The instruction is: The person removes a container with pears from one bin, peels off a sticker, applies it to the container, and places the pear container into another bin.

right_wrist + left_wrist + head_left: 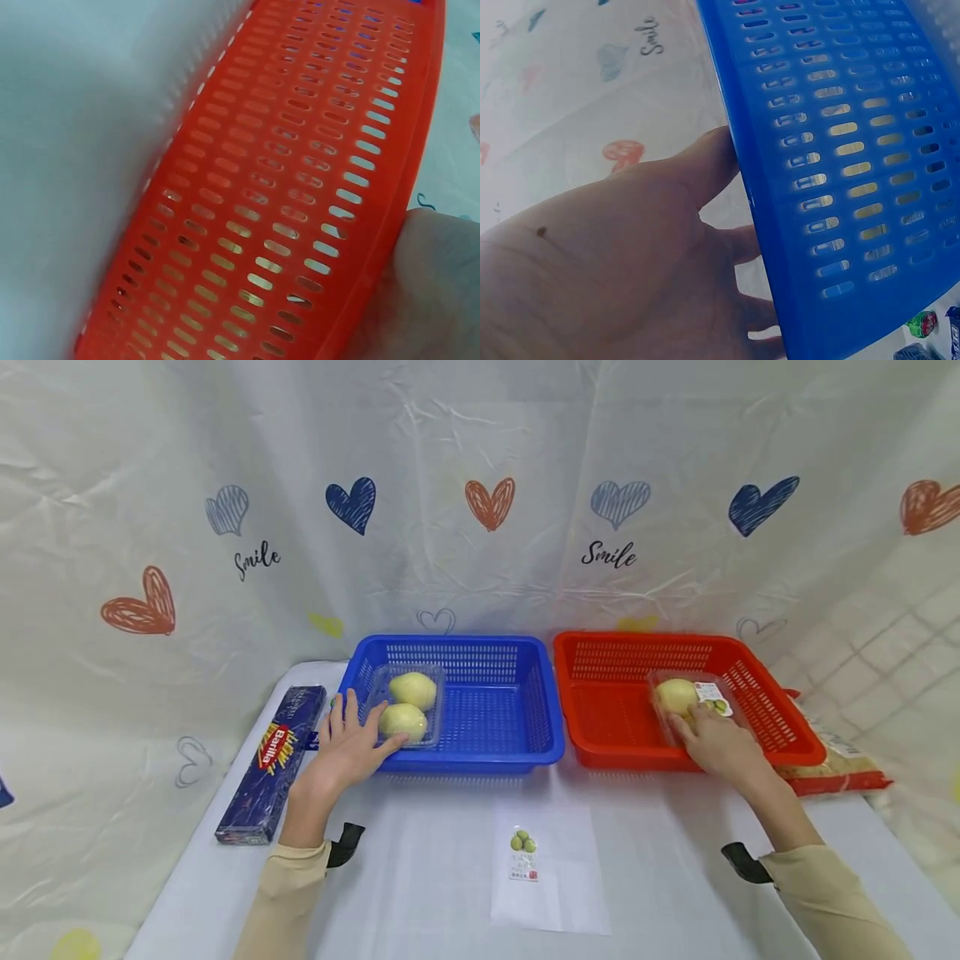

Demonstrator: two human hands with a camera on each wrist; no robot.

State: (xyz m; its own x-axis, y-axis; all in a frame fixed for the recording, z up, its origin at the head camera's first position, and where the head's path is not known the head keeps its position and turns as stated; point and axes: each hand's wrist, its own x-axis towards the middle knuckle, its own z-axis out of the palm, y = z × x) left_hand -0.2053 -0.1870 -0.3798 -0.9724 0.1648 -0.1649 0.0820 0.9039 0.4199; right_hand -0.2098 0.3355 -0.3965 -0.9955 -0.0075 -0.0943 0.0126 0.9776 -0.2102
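1. Far left on my table [420, 893] I see a blue Barilla pasta box [266, 767], lying flat beside the blue basket [480, 756].
2. My left hand [347, 750] reaches over that basket's near left corner, fingers loosely spread, fingertips touching a clear pack of two pale fruits [406, 706] inside.
3. A printed paper sheet [546, 867] lies in the middle, in front of both baskets.
4. My right hand [718, 742] reaches into the red basket [622, 752], fingers curled on a labelled fruit pack [686, 697].
5. A bagged packet [840, 768] lies just beside the red basket's right wall.
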